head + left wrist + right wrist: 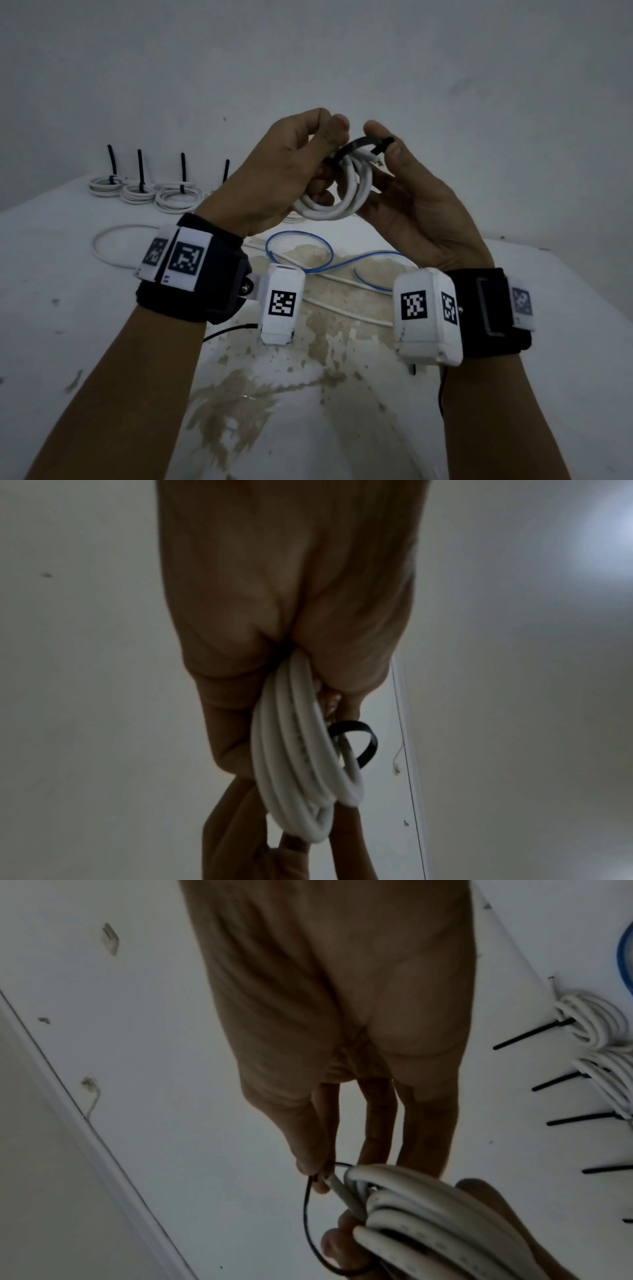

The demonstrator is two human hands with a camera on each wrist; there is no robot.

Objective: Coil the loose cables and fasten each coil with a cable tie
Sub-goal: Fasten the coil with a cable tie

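I hold a coil of white cable (342, 202) up above the table with both hands. My left hand (322, 137) grips the coil's top left, fingers curled round its strands. A black cable tie (356, 144) arcs over the top of the coil. My right hand (383, 140) pinches the tie's end between thumb and forefinger. In the left wrist view the coil (298, 764) hangs from my fist with the tie (368, 739) looped beside it. The right wrist view shows the thin tie loop (306, 1218) next to the coil (428, 1204), under my pinching right hand (318, 1175).
Several tied white coils (144, 192) lie at the table's back left, black tie tails upright; they also show as tied coils (596, 1026). A loose white cable (113, 253) and a blue cable (308, 253) sprawl on the worn white table (102, 342) beneath my wrists.
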